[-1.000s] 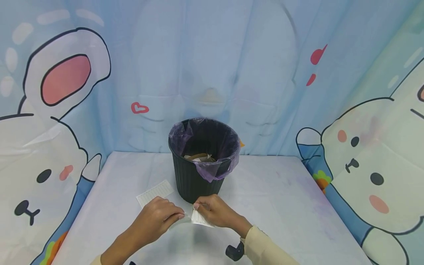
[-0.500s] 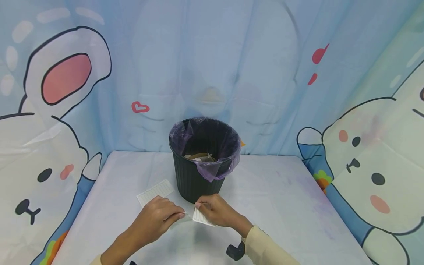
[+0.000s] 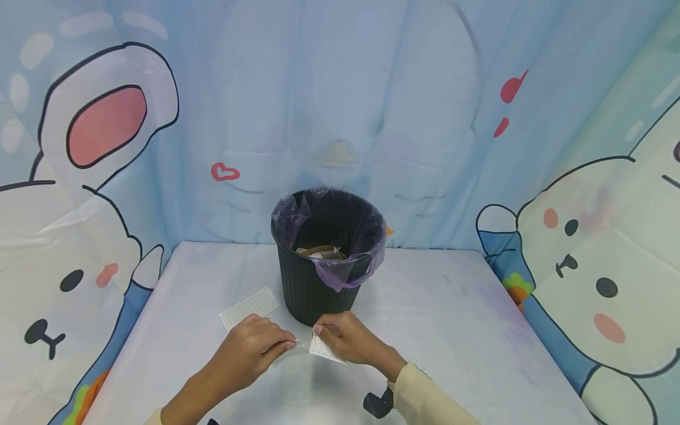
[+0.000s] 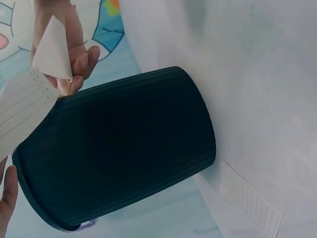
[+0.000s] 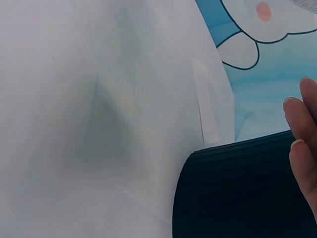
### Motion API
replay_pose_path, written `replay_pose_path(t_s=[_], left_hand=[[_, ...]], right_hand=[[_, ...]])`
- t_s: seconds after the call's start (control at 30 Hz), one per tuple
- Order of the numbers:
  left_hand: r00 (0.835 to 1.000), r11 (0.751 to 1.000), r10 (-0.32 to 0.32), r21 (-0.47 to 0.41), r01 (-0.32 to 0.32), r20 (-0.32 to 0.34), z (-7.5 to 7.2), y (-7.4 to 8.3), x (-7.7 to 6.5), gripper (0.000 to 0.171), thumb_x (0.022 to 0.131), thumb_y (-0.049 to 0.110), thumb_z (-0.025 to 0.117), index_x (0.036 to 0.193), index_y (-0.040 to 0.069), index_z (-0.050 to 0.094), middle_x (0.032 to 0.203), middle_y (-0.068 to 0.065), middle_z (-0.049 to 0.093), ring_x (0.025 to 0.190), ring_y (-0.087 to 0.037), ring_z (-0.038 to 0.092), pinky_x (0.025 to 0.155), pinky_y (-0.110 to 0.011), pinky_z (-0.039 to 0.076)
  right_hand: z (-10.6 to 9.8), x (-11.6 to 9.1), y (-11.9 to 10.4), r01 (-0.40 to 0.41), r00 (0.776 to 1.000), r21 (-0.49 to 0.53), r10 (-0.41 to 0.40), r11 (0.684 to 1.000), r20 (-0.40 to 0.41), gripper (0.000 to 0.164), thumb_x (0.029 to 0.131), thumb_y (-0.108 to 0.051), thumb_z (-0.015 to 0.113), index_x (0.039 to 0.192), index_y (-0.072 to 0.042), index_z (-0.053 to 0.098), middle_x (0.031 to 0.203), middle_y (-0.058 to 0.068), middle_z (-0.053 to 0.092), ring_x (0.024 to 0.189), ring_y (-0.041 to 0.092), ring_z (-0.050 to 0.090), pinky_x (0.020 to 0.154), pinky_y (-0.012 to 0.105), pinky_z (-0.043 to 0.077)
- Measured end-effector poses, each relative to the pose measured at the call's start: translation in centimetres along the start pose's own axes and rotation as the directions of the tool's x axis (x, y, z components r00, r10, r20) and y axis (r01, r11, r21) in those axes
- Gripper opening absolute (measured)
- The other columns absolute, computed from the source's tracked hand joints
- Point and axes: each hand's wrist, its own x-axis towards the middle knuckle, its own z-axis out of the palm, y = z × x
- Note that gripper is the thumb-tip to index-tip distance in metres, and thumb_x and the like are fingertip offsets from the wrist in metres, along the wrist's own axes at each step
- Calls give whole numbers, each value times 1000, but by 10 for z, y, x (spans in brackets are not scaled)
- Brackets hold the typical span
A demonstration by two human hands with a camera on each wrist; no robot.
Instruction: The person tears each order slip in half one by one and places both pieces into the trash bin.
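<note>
In the head view my right hand [image 3: 345,337] pinches a white paper sheet [image 3: 324,349] with ruled lines and a row of small boxes along one edge. The left wrist view shows the same lined sheet [image 4: 27,111], a plain white flap [image 4: 53,52] folding up beside the right hand [image 4: 74,59]. My left hand [image 3: 257,348] pinches a thin, whitish translucent piece [image 3: 301,346] that reaches toward the sheet; I cannot tell whether it is part of it. Both hands are over the table, in front of a black bin [image 3: 313,295].
A second lined sheet [image 3: 249,310] lies flat on the white table [image 3: 451,330], left of the bin. A purple bag [image 3: 345,274] lines the bin, with brown and white scraps [image 3: 321,252] inside. A small black object [image 3: 376,404] shows beside the right sleeve. Cartoon-printed curtains [image 3: 340,88] surround the table.
My right hand and its sheet shifted very slightly right between the first two frames. Since then both hands have kept nearly the same pose.
</note>
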Motion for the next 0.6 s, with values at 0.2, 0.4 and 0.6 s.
replay_pose_path(t_s=[0.2,0.4,0.6], left_hand=[[1000,1000,6,2,-6,-13,0,0,1,4,87,19,78,90,17,77,77,14,69,69,0,57,68,-15,41],[1000,1000,17,8,-17,-24,0,0,2,5,89,21,75,90,17,76,76,14,69,68,-1,58,67,-16,42],[1000,1000,20,9,-20,-20,0,0,2,4,88,20,76,90,16,76,77,13,70,68,-1,58,67,-15,41]], right_hand=[[0,-1,0,-9,1000,-14,9,1000,-11,19,101,-15,59,94,-7,75,84,1,73,70,2,57,67,20,51],[0,-1,0,-8,1000,-26,8,1000,-24,19,101,-15,59,93,-7,75,86,1,74,72,2,58,69,21,52],[0,-1,1,-5,1000,-23,4,1000,-30,19,101,-15,59,93,-7,74,85,1,74,72,2,58,69,21,52]])
